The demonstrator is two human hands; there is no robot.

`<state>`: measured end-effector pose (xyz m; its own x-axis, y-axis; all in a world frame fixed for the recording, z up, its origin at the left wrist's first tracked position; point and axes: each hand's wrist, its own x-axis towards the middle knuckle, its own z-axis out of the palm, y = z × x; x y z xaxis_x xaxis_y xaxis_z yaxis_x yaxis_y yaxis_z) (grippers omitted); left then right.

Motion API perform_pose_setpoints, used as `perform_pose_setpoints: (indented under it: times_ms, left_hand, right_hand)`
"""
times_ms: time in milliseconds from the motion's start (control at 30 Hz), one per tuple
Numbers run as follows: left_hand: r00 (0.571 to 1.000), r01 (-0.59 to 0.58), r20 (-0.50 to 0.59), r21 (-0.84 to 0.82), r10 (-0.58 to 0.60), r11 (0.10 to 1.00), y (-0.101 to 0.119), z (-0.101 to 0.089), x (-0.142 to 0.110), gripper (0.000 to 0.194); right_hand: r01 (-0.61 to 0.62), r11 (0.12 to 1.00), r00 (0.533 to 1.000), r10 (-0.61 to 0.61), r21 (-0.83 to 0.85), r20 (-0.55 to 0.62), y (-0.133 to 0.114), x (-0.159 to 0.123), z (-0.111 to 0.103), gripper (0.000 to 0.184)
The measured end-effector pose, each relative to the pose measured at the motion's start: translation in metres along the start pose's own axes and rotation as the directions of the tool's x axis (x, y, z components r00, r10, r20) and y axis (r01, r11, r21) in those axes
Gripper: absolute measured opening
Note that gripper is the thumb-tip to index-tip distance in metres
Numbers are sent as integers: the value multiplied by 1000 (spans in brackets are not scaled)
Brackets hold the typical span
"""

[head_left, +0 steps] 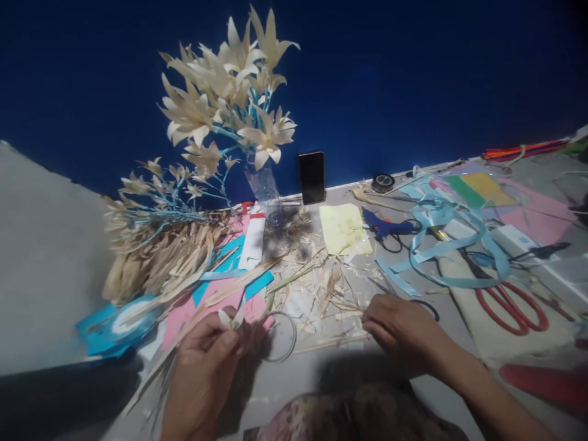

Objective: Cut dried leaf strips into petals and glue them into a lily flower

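Note:
My left hand (206,361) is closed around a small pale husk flower (232,318), whose petals stick up above my fingers. My right hand (399,324) rests palm down on the table among dry husk scraps (316,288), fingers curled over thin strips; what it grips, if anything, is hidden. A clear tape ring (279,337) lies between the two hands. Behind, a clear vase (263,187) holds a tall bunch of cream husk flowers (229,92) on blue stems.
Red-handled scissors (509,303), a blue glue gun (386,228), light blue ribbon (452,245), a yellow sheet (343,229), a phone (312,177) leaning on the blue wall, coloured paper (487,190), and a pile of husks (160,257) at left.

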<state>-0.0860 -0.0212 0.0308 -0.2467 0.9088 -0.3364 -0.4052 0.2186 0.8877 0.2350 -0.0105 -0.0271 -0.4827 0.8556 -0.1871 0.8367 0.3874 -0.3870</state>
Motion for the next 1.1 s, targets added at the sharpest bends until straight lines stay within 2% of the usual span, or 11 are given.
perform_pose_setpoints:
  times_ms: [100,200,300,367,467,600,733,833,967,1033,1100]
  left_hand:
    - [999,-35,24,-46,36,998,-1,-7,-4,31]
    - [988,-69,137,-56,76,996,-7,-9,-12,31]
    - [960,0,280,-26,7,1000,-22,-3,-20,30]
    - [934,69,350,19,-72,997,-34,3,-22,29]
    - [922,103,369,62,-118,993,-46,11,-21,22]
    - [912,128,380,90,-152,988,-50,18,-20,18]
    - [885,170,424,93,-194,981,-54,17,-20,16]
    - [903,148,392,100,-175,984,-57,2,-20,17]
    - [959,142,257,-60,-122,988,-55,-24,-17,29]
    - [974,150,178,-66,-136,987,-53,-30,-17,33]
    - [981,154,120,-28,-149,988,-51,-29,-17,35]
  right_hand:
    - [38,998,994,-34,40,-103,-7,9,-3,26]
    - [53,997,996,-48,59,-68,-15,20,1,22]
    - [62,997,998,-62,53,5,-21,27,7,20]
    - [62,996,998,-61,56,-25,-22,28,10,22]
    - [79,993,993,-72,83,-89,-23,28,15,22]
    - [114,986,985,-97,120,-140,-30,34,24,28]
    - [102,990,990,-91,97,-109,-42,46,29,39]
    - [114,986,992,-108,118,-62,-43,50,27,24]
    - [113,980,986,-91,162,-137,-40,52,19,21]
    - [141,976,980,-115,164,-161,-44,55,17,19]
    - [170,975,979,-151,140,-133,-52,59,18,19]
